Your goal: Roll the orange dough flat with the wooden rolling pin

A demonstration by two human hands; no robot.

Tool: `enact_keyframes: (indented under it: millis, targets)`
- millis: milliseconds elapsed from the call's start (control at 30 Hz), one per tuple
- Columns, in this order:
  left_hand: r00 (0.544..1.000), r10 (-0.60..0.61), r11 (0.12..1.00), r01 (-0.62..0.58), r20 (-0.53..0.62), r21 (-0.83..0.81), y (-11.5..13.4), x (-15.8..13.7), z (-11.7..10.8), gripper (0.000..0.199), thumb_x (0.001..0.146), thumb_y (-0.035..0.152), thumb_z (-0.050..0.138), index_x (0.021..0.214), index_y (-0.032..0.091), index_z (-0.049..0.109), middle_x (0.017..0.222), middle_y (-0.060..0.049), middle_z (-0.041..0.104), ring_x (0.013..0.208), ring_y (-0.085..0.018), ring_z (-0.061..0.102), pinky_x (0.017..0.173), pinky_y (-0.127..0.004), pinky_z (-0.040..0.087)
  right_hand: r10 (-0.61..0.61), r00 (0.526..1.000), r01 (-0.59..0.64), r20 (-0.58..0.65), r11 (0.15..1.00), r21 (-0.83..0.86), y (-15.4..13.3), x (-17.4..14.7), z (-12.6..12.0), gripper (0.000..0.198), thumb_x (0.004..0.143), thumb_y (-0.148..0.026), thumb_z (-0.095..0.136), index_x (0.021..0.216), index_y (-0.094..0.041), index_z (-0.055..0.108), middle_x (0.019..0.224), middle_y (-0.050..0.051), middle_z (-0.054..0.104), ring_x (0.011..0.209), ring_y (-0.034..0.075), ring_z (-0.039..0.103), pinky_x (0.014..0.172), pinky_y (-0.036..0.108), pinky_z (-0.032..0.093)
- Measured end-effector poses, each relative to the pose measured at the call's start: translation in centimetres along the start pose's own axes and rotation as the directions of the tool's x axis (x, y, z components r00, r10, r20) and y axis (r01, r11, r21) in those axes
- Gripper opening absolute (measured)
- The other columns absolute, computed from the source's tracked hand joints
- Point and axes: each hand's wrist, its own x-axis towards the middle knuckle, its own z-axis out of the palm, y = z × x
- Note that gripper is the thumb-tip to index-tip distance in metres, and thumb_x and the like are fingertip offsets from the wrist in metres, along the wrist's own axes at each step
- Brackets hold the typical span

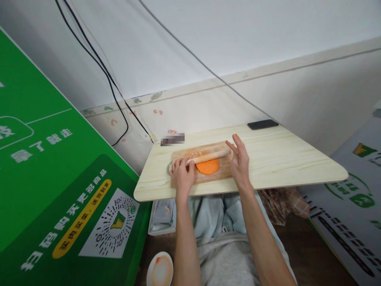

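A wooden rolling pin (208, 156), dusted with flour, lies across a flat orange sheet of dough (207, 167). Both rest on a wooden cutting board (205, 179) with a metal handle at its left end. My left hand (182, 173) is closed over the pin's left end, its thumb and fingers bent around it. At the pin's right end, my right hand (239, 161) is open, fingers stretched up and apart; whether its palm touches the pin is hard to see. The pin covers the far part of the dough.
The board sits on a pale wooden table (285, 159) against a wall. A black phone (262, 124) lies at the back right; a blurred-out object (172, 139) is at the back left. Below are a white box (162, 216) and a stained bowl (160, 270). Green panels (59, 178) flank the left.
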Motion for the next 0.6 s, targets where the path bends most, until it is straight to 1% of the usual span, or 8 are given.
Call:
enact_keyframes:
  millis: [100, 233, 300, 367, 433, 500, 600]
  targets:
    - [1.0, 0.004, 1.0, -0.004, -0.004, -0.001, -0.04, 0.0, 0.03, 0.034, 0.107, 0.041, 0.056, 0.131, 0.03, 0.077, 0.139, -0.011, 0.073, 0.137, -0.033, 0.061, 0.113, -0.05, 0.046, -0.009, 0.999, 0.009, 0.031, 1.0, 0.003, 0.34, 0.03, -0.04, 0.058, 0.106, -0.03, 0.038, 0.162, -0.031, 0.052, 0.175, 0.01, 0.042, 0.144, 0.03, 0.063, 0.124, 0.062, 0.048]
    - [1.0, -0.001, 1.0, 0.001, -0.003, 0.0, 0.0, 0.02, 0.01, 0.034, 0.107, 0.041, 0.056, 0.132, 0.03, 0.077, 0.138, -0.011, 0.073, 0.136, -0.033, 0.061, 0.113, -0.051, 0.046, 0.022, 0.998, -0.017, 0.061, 0.996, -0.088, 0.39, 0.11, -0.36, 0.06, 0.101, -0.023, 0.042, 0.158, -0.031, 0.058, 0.175, 0.006, 0.044, 0.158, 0.029, 0.048, 0.128, 0.064, 0.042]
    - [1.0, -0.004, 1.0, 0.004, 0.001, -0.002, 0.02, 0.02, -0.02, 0.035, 0.107, 0.041, 0.056, 0.132, 0.03, 0.077, 0.138, -0.012, 0.073, 0.136, -0.033, 0.061, 0.113, -0.05, 0.046, 0.027, 0.998, -0.019, 0.064, 0.993, -0.117, 0.31, 0.17, -0.58, 0.059, 0.099, -0.021, 0.044, 0.155, -0.031, 0.061, 0.173, 0.006, 0.046, 0.16, 0.029, 0.044, 0.13, 0.065, 0.038]
    - [1.0, -0.003, 1.0, 0.003, 0.002, -0.005, 0.04, 0.01, -0.05, 0.035, 0.107, 0.041, 0.056, 0.132, 0.03, 0.077, 0.138, -0.012, 0.073, 0.136, -0.033, 0.061, 0.114, -0.05, 0.046, 0.026, 0.997, -0.017, 0.069, 0.992, -0.128, 0.22, 0.22, -0.73, 0.057, 0.097, -0.019, 0.045, 0.15, -0.029, 0.066, 0.172, 0.007, 0.049, 0.159, 0.029, 0.046, 0.131, 0.063, 0.037]
    - [1.0, -0.001, 1.0, 0.001, 0.001, -0.005, 0.03, 0.0, -0.06, 0.035, 0.107, 0.041, 0.056, 0.132, 0.029, 0.077, 0.138, -0.012, 0.073, 0.136, -0.033, 0.061, 0.114, -0.05, 0.045, 0.025, 0.996, -0.014, 0.081, 0.992, -0.123, 0.23, 0.26, -0.75, 0.056, 0.095, -0.016, 0.045, 0.144, -0.026, 0.07, 0.169, 0.009, 0.052, 0.155, 0.029, 0.051, 0.13, 0.06, 0.039]
    - [1.0, 0.001, 1.0, -0.001, 0.003, -0.002, 0.01, 0.01, -0.06, 0.035, 0.107, 0.041, 0.056, 0.132, 0.029, 0.077, 0.139, -0.011, 0.073, 0.136, -0.033, 0.06, 0.114, -0.05, 0.045, 0.023, 0.996, -0.013, 0.092, 0.993, -0.114, 0.38, 0.31, -0.62, 0.055, 0.094, -0.014, 0.044, 0.139, -0.024, 0.073, 0.162, 0.011, 0.059, 0.15, 0.028, 0.056, 0.13, 0.058, 0.041]
    - [1.0, 0.002, 1.0, -0.002, 0.008, 0.004, -0.03, 0.04, -0.03, 0.035, 0.107, 0.041, 0.056, 0.132, 0.029, 0.077, 0.139, -0.011, 0.073, 0.136, -0.033, 0.061, 0.113, -0.049, 0.046, 0.04, 0.993, -0.026, 0.114, 0.992, -0.125, 0.82, 0.33, -0.22, 0.052, 0.094, -0.014, 0.045, 0.134, -0.024, 0.076, 0.151, 0.012, 0.068, 0.143, 0.027, 0.062, 0.127, 0.057, 0.044]
